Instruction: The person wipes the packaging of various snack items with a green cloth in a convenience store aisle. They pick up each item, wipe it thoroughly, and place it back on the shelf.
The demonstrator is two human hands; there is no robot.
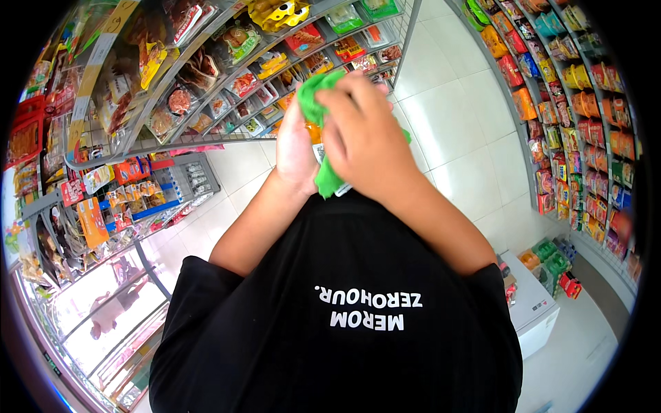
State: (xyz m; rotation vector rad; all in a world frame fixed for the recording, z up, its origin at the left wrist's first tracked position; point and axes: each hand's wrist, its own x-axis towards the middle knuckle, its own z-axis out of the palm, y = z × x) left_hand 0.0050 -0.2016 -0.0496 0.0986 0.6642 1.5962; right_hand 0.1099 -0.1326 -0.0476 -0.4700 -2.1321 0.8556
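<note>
Both hands are raised close together in front of my chest. A bright green cloth (326,178) is bunched under the fingers of my right hand (364,139), which presses it onto a small packet (313,132) with orange and white parts. My left hand (295,147) supports the packet from the other side, its palm turned toward the cloth. Most of the packet is hidden by the cloth and fingers, so its kind cannot be told.
Shelves of packaged snacks (242,82) rise just beyond my hands, with a lower snack rack (150,196) at left. Another long shelf of colourful packets (583,118) curves along the right. A white chest (537,315) stands at lower right. A person (111,312) is at far lower left.
</note>
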